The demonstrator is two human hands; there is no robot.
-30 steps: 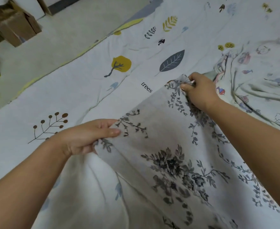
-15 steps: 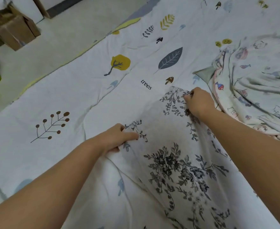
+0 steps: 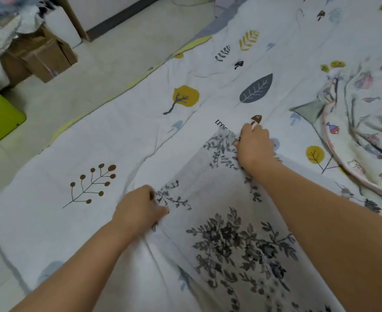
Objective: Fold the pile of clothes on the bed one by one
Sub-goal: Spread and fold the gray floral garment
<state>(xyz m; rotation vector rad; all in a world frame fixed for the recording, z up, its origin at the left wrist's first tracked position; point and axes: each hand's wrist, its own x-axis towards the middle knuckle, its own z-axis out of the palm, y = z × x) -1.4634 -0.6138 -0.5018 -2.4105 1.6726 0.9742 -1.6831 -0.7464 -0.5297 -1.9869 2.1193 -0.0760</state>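
- We've got the bed [image 3: 122, 140] under us, sheet spread wide.
- The pile [image 3: 365, 122] waits crumpled on the right, unfolded.
- The floral garment [image 3: 219, 221] lies flat in front, no fold visible.
- Our left hand [image 3: 138, 210] and right hand [image 3: 254, 145] each pinch its top edge.

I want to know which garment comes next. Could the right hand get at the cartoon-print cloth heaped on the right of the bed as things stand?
Probably yes, once freed. The right hand grips the floral garment, and the cartoon-print cloth lies beside it on the bedsheet with nothing between.
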